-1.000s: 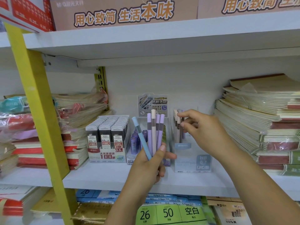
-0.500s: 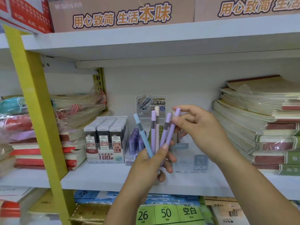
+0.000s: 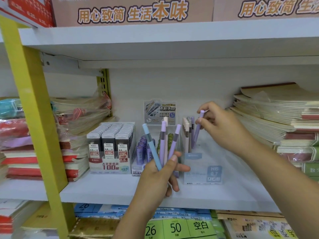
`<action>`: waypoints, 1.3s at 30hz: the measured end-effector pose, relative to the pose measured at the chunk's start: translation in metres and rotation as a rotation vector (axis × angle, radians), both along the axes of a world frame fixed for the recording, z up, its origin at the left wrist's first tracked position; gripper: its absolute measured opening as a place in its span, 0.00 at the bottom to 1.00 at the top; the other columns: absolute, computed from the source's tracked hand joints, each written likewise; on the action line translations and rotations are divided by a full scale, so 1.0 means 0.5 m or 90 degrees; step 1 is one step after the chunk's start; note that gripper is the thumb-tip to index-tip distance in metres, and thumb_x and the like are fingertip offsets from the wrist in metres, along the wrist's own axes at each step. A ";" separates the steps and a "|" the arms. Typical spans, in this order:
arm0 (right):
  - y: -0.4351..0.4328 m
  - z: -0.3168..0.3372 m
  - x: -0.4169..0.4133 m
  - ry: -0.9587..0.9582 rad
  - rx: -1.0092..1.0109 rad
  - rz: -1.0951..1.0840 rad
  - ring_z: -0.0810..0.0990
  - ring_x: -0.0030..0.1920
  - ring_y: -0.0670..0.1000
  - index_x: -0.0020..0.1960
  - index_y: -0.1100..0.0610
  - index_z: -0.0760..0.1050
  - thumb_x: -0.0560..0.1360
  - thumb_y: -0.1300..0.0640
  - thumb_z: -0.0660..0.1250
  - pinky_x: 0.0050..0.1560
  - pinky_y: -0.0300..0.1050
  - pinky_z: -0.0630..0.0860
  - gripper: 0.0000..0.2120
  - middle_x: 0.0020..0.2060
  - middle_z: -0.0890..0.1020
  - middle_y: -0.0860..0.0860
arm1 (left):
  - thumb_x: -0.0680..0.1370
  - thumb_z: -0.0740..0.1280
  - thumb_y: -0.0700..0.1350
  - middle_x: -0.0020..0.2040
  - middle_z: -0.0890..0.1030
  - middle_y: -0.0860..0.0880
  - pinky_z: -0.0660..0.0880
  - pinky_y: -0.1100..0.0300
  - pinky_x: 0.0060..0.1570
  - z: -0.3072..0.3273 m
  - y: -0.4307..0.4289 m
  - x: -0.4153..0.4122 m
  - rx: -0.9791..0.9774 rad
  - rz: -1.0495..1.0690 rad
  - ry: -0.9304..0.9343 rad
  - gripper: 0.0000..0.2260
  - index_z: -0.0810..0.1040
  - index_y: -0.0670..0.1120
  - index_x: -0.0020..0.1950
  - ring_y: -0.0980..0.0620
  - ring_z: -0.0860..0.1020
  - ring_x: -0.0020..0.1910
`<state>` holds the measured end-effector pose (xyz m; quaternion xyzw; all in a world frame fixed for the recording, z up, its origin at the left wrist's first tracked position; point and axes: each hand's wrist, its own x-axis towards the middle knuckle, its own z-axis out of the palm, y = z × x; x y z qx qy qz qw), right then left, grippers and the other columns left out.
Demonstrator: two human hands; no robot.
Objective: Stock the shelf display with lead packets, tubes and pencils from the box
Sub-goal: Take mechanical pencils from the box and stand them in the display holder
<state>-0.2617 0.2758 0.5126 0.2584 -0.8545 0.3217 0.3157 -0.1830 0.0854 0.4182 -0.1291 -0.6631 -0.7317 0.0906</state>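
Note:
My left hand [image 3: 159, 176] grips a fan of pencils [image 3: 163, 145]: one blue, two purple and a cream one, tips up. My right hand [image 3: 222, 128] pinches the top of a purple pencil [image 3: 197, 131] whose lower end stands inside the clear pencil display holder [image 3: 203, 168] on the white shelf [image 3: 110, 188]. Several cream and purple pencils [image 3: 187, 133] stand in the holder's back left. Left of it a tray of purple lead tubes [image 3: 140, 152] and a display box of black lead packets [image 3: 110, 145] stand side by side.
Stacks of notebooks [image 3: 279, 121] fill the shelf's right end, wrapped notebook stacks [image 3: 76, 128] the left. A yellow upright post [image 3: 36, 118] stands at the left front. A product sign card [image 3: 159, 112] stands behind the tubes. The lower shelf holds paper packs [image 3: 176, 226].
My right hand took a purple pencil out of the bunch in my left hand and carried it right, down into the clear holder. The left hand stayed put.

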 end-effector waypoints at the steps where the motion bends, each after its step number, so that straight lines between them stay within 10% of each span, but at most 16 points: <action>1: -0.001 -0.006 -0.004 -0.001 0.012 0.004 0.82 0.43 0.48 0.50 0.43 0.67 0.78 0.55 0.65 0.47 0.52 0.78 0.09 0.41 0.83 0.46 | 0.82 0.63 0.52 0.47 0.87 0.48 0.66 0.65 0.22 -0.001 0.000 -0.001 -0.002 0.000 0.000 0.09 0.81 0.54 0.56 0.55 0.73 0.24; 16: -0.010 -0.005 -0.035 0.008 0.052 -0.045 0.81 0.35 0.47 0.48 0.43 0.64 0.76 0.54 0.69 0.37 0.44 0.75 0.13 0.33 0.81 0.47 | 0.82 0.62 0.53 0.46 0.87 0.49 0.65 0.65 0.22 -0.004 -0.003 -0.004 -0.028 0.018 -0.005 0.09 0.80 0.55 0.57 0.56 0.69 0.23; 22: -0.020 0.013 -0.025 0.033 0.123 -0.092 0.78 0.47 0.52 0.48 0.56 0.78 0.75 0.58 0.69 0.44 0.44 0.71 0.02 0.42 0.82 0.51 | 0.82 0.62 0.53 0.43 0.87 0.48 0.65 0.67 0.23 -0.003 -0.003 -0.003 -0.028 0.013 0.004 0.10 0.81 0.54 0.57 0.56 0.67 0.23; 30: -0.019 0.004 0.008 0.033 0.103 -0.160 0.72 0.59 0.52 0.61 0.55 0.78 0.81 0.58 0.60 0.53 0.39 0.63 0.12 0.55 0.80 0.52 | 0.82 0.61 0.55 0.45 0.86 0.47 0.62 0.67 0.23 0.009 -0.006 0.007 0.003 -0.019 0.001 0.10 0.83 0.59 0.53 0.56 0.66 0.23; 35: -0.045 -0.013 0.109 -0.069 -0.192 0.108 0.81 0.47 0.43 0.56 0.41 0.77 0.79 0.50 0.63 0.48 0.39 0.74 0.09 0.43 0.85 0.40 | 0.80 0.63 0.56 0.42 0.84 0.49 0.63 0.66 0.24 0.018 0.001 0.010 -0.001 -0.041 0.019 0.10 0.83 0.60 0.54 0.57 0.66 0.23; 39: -0.064 -0.010 0.126 -0.180 -0.157 0.193 0.82 0.48 0.56 0.56 0.40 0.75 0.76 0.54 0.68 0.52 0.53 0.77 0.11 0.40 0.86 0.43 | 0.80 0.63 0.56 0.39 0.82 0.51 0.62 0.66 0.24 0.024 0.009 0.013 -0.014 -0.064 0.032 0.10 0.83 0.60 0.54 0.56 0.66 0.25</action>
